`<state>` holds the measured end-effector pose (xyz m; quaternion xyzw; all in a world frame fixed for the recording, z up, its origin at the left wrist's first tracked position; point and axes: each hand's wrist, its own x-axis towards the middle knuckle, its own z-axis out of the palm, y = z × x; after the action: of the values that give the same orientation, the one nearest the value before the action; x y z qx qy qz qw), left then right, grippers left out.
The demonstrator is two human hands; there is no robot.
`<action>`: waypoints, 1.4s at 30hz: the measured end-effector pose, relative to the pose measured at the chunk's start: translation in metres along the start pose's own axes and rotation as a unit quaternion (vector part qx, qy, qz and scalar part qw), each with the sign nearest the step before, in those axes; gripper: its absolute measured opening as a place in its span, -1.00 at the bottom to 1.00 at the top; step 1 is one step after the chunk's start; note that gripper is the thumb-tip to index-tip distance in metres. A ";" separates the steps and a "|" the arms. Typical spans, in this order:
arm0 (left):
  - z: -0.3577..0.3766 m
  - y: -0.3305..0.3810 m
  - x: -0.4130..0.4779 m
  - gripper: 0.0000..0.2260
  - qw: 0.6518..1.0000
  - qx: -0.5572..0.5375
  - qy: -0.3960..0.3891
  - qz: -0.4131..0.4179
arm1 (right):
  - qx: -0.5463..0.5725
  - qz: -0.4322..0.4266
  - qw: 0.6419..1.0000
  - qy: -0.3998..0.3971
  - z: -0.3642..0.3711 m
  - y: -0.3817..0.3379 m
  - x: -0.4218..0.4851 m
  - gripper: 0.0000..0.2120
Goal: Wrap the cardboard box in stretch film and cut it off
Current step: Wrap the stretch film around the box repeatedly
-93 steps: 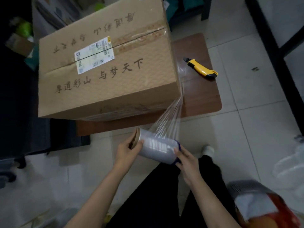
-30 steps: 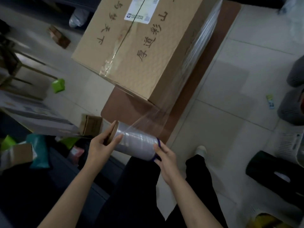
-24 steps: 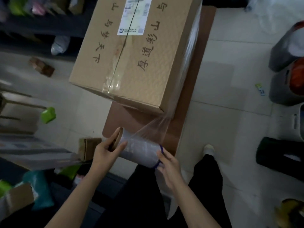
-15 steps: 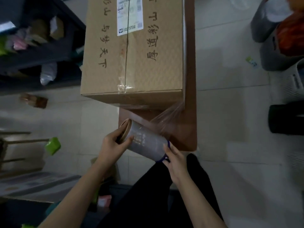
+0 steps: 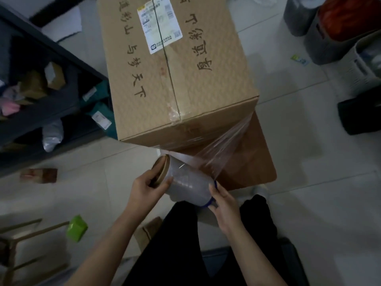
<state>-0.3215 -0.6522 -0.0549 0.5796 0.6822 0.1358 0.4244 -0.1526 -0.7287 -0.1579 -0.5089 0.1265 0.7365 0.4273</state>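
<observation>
Gripping roll [image 5: 189,182] ends | L hand [image 5: 144,188], R hand [image 5: 225,205] | film [image 5: 226,145] taut

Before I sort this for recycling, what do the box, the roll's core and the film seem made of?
Box: matte brown cardboard, taped seam. Roll core: probably cardboard, tan ring at the end. Film: thin clear glossy plastic, see-through, streaked where stretched.

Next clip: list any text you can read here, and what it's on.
"厚道彩山": cardboard box top, right side.
"道彩山 与梦天下": same top, left side, facing the other way; its start runs off frame.
Shipping label on the box top: print too blurred to read.
</observation>
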 end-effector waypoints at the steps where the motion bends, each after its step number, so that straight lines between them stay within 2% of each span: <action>1: -0.009 -0.007 0.006 -0.51 1.000 0.013 -0.015 0.017 | 0.015 -0.016 1.000 0.006 0.009 0.009 0.002 -0.80; 4: -0.041 -0.022 0.022 -0.44 0.992 0.064 -0.069 0.084 | 0.073 -0.072 0.994 0.028 0.038 0.040 0.005 -0.74; 7: -0.071 -0.037 0.036 -0.46 0.980 0.110 -0.105 0.130 | 0.116 -0.117 0.985 0.047 0.066 0.075 0.001 -0.51; 9: -0.086 -0.044 0.041 -0.50 0.976 0.114 -0.124 0.138 | 0.141 -0.131 0.980 0.048 0.080 0.092 -0.002 -0.44; 12: -0.102 -0.057 0.046 -0.56 0.976 0.091 -0.154 0.126 | 0.164 -0.148 0.974 0.053 0.098 0.115 -0.006 -0.65; 17: -0.133 -0.088 0.047 -0.53 0.972 0.095 -0.147 0.154 | 0.196 -0.158 0.967 0.045 0.128 0.147 -0.002 -0.83; 21: -0.160 -0.112 0.058 -0.55 0.972 0.099 -0.147 0.158 | 0.212 -0.165 0.961 0.064 0.158 0.175 0.010 -0.84; 24: -0.187 -0.123 0.079 -0.55 0.965 0.106 -0.175 0.166 | 0.224 -0.197 0.950 0.092 0.190 0.194 0.024 -0.84; 28: -0.222 -0.129 0.128 -0.48 0.946 0.133 -0.214 0.203 | 0.263 -0.241 0.926 0.125 0.247 0.212 0.051 -0.81; 30: -0.239 -0.123 0.151 -0.54 0.935 0.133 -0.240 0.223 | 0.300 -0.256 0.908 0.139 0.277 0.218 0.065 -0.74; 34: -0.267 -0.106 0.189 -0.55 0.915 0.136 -0.296 0.239 | 0.358 -0.273 0.883 0.131 0.326 0.223 0.088 -0.70; 38: -0.282 -0.087 0.208 -0.57 0.900 0.173 -0.306 0.257 | 0.404 -0.283 0.862 0.118 0.359 0.219 0.109 -0.66; 42: -0.291 -0.077 0.230 -0.57 0.888 0.181 -0.325 0.269 | 0.443 -0.283 0.845 0.097 0.383 0.208 0.126 -0.73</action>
<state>-0.5803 -0.3769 -0.0290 0.8195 0.3368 -0.0767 0.4573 -0.5705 -0.5534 -0.1451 -0.3478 0.3305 0.3959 0.7830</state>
